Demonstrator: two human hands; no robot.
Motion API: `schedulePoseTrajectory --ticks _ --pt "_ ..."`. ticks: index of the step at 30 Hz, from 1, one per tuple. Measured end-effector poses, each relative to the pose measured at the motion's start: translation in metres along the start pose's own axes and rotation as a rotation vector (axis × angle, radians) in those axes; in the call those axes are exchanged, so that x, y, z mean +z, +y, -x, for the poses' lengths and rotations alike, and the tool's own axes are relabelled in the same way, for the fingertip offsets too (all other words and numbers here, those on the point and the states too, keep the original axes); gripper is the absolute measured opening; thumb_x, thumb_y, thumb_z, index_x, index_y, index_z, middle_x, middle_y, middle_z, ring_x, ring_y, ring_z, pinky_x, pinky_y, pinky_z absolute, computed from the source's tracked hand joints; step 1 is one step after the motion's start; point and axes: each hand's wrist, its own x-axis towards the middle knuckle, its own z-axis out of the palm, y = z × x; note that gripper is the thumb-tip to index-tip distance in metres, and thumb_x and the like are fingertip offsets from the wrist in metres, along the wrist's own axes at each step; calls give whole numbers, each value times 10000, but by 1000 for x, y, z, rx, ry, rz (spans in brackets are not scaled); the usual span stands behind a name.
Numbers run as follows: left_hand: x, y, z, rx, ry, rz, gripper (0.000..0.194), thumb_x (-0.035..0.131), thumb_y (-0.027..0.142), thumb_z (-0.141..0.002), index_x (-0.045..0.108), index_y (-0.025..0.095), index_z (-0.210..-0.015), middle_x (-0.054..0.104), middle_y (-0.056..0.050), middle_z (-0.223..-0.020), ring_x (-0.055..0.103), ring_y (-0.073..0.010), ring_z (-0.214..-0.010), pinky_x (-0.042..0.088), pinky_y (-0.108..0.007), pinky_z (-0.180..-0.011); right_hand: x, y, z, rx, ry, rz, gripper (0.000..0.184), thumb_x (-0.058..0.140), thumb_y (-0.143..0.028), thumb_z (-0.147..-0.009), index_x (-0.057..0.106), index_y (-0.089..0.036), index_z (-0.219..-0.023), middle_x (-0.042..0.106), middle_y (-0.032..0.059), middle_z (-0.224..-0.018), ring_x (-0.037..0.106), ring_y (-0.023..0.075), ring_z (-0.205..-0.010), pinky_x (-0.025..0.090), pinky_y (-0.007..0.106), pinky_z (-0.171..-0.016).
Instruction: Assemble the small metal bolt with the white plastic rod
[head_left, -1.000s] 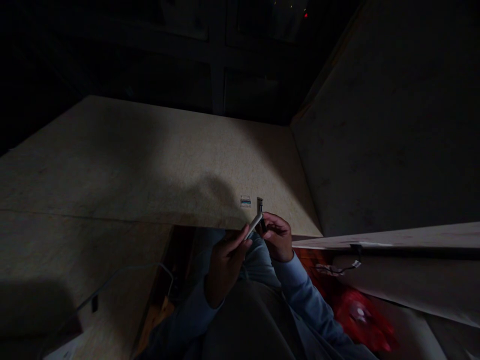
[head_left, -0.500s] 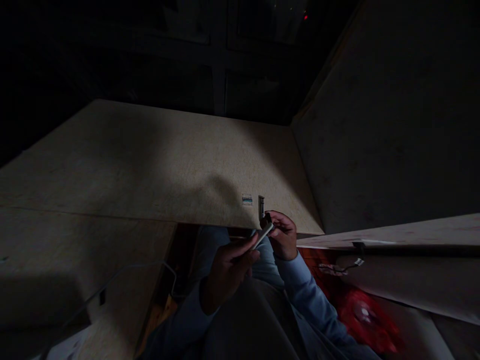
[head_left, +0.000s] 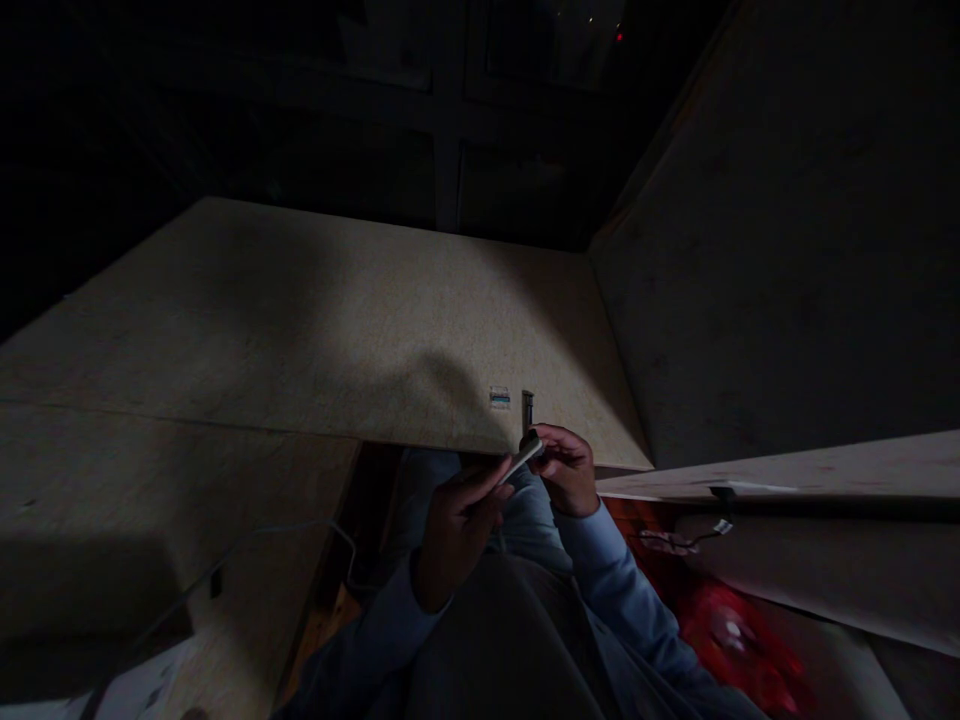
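Head view: grips a slim, flat, pale bar of smooth, hard-looking material [head_left: 520,463] in the left hand [head_left: 454,525], with thumb and fingers pinched narrow on its near end and the bar tilted up toward the right hand [head_left: 568,470]. Pinches a small black piece [head_left: 531,441] in the right hand, fingers curled and close together, right at the far end of the bar; cannot tell for sure whether bar and piece touch, nor what material the black piece is. Holds both just over the near edge of the pale, speckled tabletop [head_left: 375,320], left of its near right corner. On the tabletop, close to that near edge, shows a small, clear, rectangular item with a blue-green stripe [head_left: 499,398], lying apart from both hands. Just right of it, also near the edge, shows a narrow, dark, elongated item with a lighter rim [head_left: 528,404], pointing away from the body, its near end close to the right fingertips. Along the left, past a seam, shows a thin grey cable [head_left: 292,526] crossing a pale side surface [head_left: 97,470], near a small black oblong [head_left: 216,583]. Below the near right corner, shows a black cable with a white tag [head_left: 722,526] and a crumpled, shiny red bag [head_left: 739,635].
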Motion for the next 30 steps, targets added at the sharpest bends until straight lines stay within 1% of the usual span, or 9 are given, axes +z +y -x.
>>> schedulePoseTrajectory --ticks 3,6,8,13,15,20,24,27,30 --pt "3 -1 -1 13 48 -36 335 622 312 -917 726 199 -1214 718 -43 -806 599 -109 -619 511 -212 -613 2 1 1 -2 -11 -14 490 912 -497 -525 787 -229 -915 600 -43 -566 462 98 -467 382 248 -489" --pt "7 -2 -2 21 107 -57 327 630 306 -912 733 201 -1204 707 -35 -766 613 -119 -637 519 -220 -650 3 4 3 15 5 -39 508 913 -515 -491 791 -234 -897 599 -51 -556 420 85 -432 376 251 -489" --pt "10 -3 -2 12 126 -55 329 641 301 -902 735 193 -1198 690 -27 -735 608 -118 -630 518 -222 -653 4 4 3 20 24 -70 507 916 -514 -480 794 -238 -888 606 -51 -549 406 82 -422 384 252 -494" --pt "20 -7 -2 -37 54 48 388 623 320 -907 693 186 -1265 603 19 -628 491 -83 -487 445 -197 -493 12 -1 -1 12 72 -192 425 920 -445 -538 796 -278 -910 641 -44 -593 417 75 -444 395 232 -497" --pt "21 -7 -2 -49 25 76 395 613 335 -913 690 183 -1269 581 27 -600 467 -80 -466 429 -195 -468 13 -3 -2 8 86 -203 420 917 -434 -552 789 -283 -922 627 -51 -594 413 69 -447 401 229 -501" --pt "21 -4 -1 -63 -26 114 388 613 361 -911 708 186 -1244 578 24 -572 456 -82 -451 428 -204 -462 13 -4 -2 6 114 -159 482 873 -524 -588 764 -248 -967 548 -63 -539 381 72 -445 379 241 -497" --pt "21 -6 -1 -114 9 124 402 638 361 -894 707 182 -1248 577 24 -563 459 -85 -464 420 -200 -459 12 -4 0 4 83 -175 483 865 -544 -592 762 -251 -963 517 -71 -527 364 70 -441 366 244 -502" --pt "20 -9 -1 -146 68 125 423 646 364 -888 693 185 -1269 567 30 -565 457 -82 -474 405 -185 -447 14 -3 0 19 31 -151 481 866 -550 -589 763 -258 -956 536 -69 -527 346 68 -434 337 237 -490" --pt "20 -10 -2 -161 91 133 441 647 389 -885 687 190 -1277 558 34 -576 455 -80 -484 401 -179 -446 15 -3 1 40 39 -131 511 876 -549 -559 763 -246 -954 560 -63 -536 341 69 -431 329 239 -484"
